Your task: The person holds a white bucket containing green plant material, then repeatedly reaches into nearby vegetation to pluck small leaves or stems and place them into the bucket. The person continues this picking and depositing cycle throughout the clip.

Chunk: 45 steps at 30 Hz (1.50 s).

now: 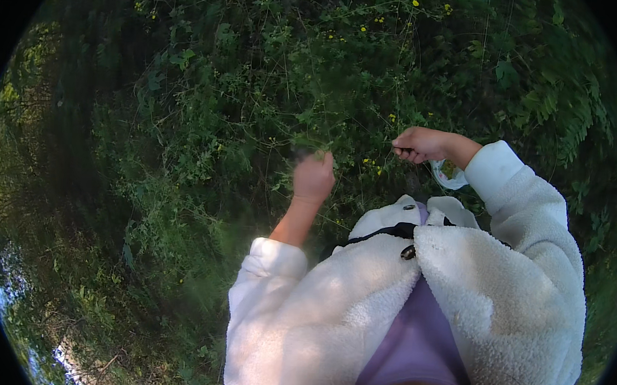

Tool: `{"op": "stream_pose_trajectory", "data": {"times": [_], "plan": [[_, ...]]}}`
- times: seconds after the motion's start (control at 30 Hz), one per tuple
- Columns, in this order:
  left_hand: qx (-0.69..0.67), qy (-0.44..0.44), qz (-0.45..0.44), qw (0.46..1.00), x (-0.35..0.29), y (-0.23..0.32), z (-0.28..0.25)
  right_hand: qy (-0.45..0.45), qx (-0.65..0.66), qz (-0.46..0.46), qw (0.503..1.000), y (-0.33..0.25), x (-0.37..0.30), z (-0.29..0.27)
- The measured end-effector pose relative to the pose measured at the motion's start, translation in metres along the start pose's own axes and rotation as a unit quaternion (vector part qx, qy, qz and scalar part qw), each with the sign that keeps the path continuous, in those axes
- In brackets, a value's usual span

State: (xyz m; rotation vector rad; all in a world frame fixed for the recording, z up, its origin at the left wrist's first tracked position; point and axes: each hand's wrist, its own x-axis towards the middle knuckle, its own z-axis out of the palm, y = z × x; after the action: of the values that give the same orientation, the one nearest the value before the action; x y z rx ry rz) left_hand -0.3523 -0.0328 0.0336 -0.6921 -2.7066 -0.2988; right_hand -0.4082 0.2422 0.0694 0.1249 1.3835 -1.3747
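Clearly, we have light, delicate stuff between our hands: small yellow flowers [372, 167] on thin stems [272, 143], set in a tangle of leaves [205, 132]. We judge the flowers soft and easily crushed, weighing next to nothing, while the stems look springy and likely to bend or catch on their neighbours before they give. A light pinch just below a flower seems the best hold; a fistful would probably drag in leaves and bruise the petals.

Our right hand [418, 144] is just beyond the flowers on their right, its fingers curled in and the thumb drawn against the forefinger in a pinch. Whether a bit of stem sits in that pinch, we cannot tell. Just under the wrist shows a white thing [447, 175], partly see-through; whether it hangs from the arm is unclear.

Our left hand [314, 176], back toward us, is on the other side of the flowers, among the stems. Its thumb points away from us, but the fingers are blurred, so how closed they are, and on what, we cannot say.
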Motion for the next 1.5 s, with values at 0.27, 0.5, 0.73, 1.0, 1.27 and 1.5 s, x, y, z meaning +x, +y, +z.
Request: {"op": "stream_pose_trajectory", "data": {"times": [0.27, 0.5, 0.73, 1.0, 1.27, 1.5], "plan": [[-0.396, -0.025, -0.367, 0.842, 0.003, 0.006, 0.006, 0.008, -0.205, -0.096, 0.974, -0.023, 0.033, 0.038], [-0.551, -0.020, -0.399, 0.733, 0.015, 0.019, 0.016, 0.053, -0.179, -0.168, 0.968, 0.002, 0.077, 0.081], [-0.163, 0.070, -0.268, 0.947, 0.003, 0.009, -0.003, 0.043, -0.081, -0.042, 0.995, 0.002, 0.060, 0.072], [-0.342, -0.030, -0.327, 0.880, -0.007, -0.011, -0.007, 0.173, 0.107, -0.245, 0.948, -0.047, 0.071, 0.017], [-0.528, -0.057, -0.428, 0.731, -0.017, -0.012, -0.007, 0.170, -0.016, -0.222, 0.960, -0.081, 0.093, 0.028], [-0.584, -0.065, -0.433, 0.684, -0.014, -0.006, -0.007, 0.324, -0.487, -0.275, 0.763, -0.078, 0.100, 0.060]]}}
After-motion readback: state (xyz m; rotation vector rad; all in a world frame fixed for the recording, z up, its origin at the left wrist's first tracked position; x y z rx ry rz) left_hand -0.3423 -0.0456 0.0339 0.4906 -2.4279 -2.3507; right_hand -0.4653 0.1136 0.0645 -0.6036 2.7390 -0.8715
